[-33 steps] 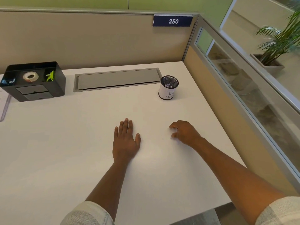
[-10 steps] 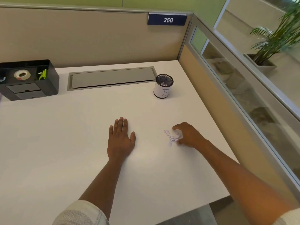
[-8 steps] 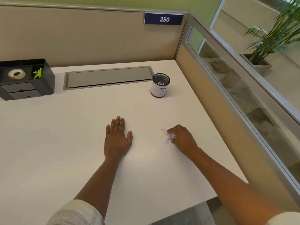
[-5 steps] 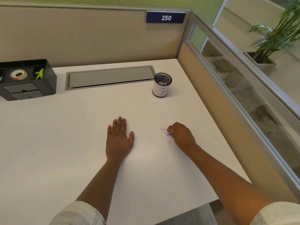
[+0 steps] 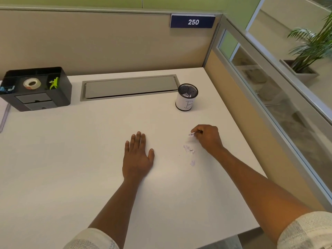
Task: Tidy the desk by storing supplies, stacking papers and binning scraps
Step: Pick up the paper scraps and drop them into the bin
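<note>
just paper scrap [image 5: 191, 134] — right hand [image 5: 208, 137] grip

sign "250" [image 5: 192, 21] on partition | grey cable flap [image 5: 129, 87] | potted palm [image 5: 312, 49]

Both forearms are bare from the hands up to the short, cream-white knitted sleeves with faint grey mottling. The left sleeve [image 5: 91, 239] and the right sleeve [image 5: 305, 230] end above the elbows. The left hand [image 5: 137, 157] and the right hand [image 5: 208, 136] wear no rings, watch or gloves.
</note>
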Demonstrator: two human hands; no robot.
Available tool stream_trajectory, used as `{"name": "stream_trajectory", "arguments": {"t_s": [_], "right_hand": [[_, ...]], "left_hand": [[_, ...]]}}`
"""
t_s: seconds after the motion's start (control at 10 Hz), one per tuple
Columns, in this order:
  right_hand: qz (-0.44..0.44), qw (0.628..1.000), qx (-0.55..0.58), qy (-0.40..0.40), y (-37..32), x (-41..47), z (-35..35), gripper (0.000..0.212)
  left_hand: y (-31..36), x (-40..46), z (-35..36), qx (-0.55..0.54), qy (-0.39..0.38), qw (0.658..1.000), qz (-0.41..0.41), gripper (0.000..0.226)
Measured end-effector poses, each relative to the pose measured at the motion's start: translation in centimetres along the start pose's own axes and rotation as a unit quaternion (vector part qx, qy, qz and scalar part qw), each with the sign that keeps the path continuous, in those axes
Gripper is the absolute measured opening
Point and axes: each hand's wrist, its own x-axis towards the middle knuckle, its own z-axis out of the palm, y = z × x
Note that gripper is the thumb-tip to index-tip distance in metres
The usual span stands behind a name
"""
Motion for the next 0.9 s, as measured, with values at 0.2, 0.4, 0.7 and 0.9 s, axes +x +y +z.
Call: {"name": "stream_trajectory", "arguments": {"t_s": [0.2, 0.4, 0.7, 0.9], "right_hand": [[-0.01, 0.998, 0.04, 0.047, -3.2, 4.9, -2.3, 0.02], [-0.035, 0.996, 0.022, 0.077, -5.7, 10.7, -4.0, 0.021], [-0.058, 0.996, -0.037, 0.055, -7.5, 16.1, -3.7, 0.015], [-0.05, 0.994, -0.073, 0.058, -7.2, 16.5, -2.4, 0.027]], "left_hand": [[0.0, 0.0, 0.1, -0.002, -0.001, 1.0, -0.002, 0.071], [0.0, 0.0, 0.1, -0.009, 0.007, 1.0, -0.001, 0.07], [0.0, 0.0, 0.4, -0.007, 0.029, 1.0, 0.005, 0.069], [-0.1, 0.1, 0.5, -0.003, 0.021, 1.0, -0.001, 0.069]]}}
